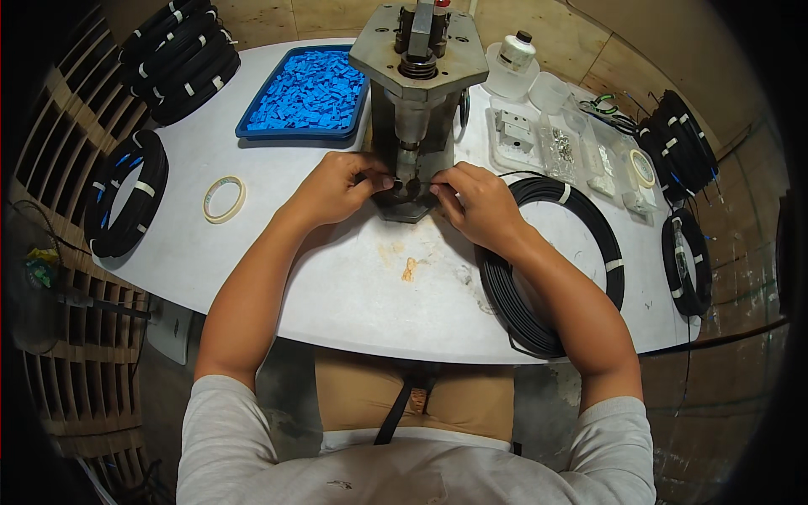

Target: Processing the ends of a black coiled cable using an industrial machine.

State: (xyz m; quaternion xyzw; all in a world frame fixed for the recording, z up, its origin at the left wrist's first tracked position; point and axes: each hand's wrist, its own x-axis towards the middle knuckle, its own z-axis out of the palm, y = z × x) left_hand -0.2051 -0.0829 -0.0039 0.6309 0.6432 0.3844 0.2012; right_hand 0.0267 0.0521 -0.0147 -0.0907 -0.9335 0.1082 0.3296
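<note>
A grey metal bench press (412, 109) stands at the far middle of the table, its ram pointing down over a small die on its base (404, 206). My left hand (341, 187) is at the left side of the die, thumb and fingers pinched together. From the right, my right hand (480, 202) reaches in with its fingertips closed beside the die. Whatever lies between the fingers of either hand is too small and dark to make out. Under my right forearm lies a tied coil of black cable (612, 231).
Left of the press is a blue tray (290, 135) of small blue parts. A tape roll (224, 199) and black cable coils (151, 181) lie farther left. Plastic boxes of small metal parts (560, 147), a white bottle (517, 52) and more coils (677, 151) stand right.
</note>
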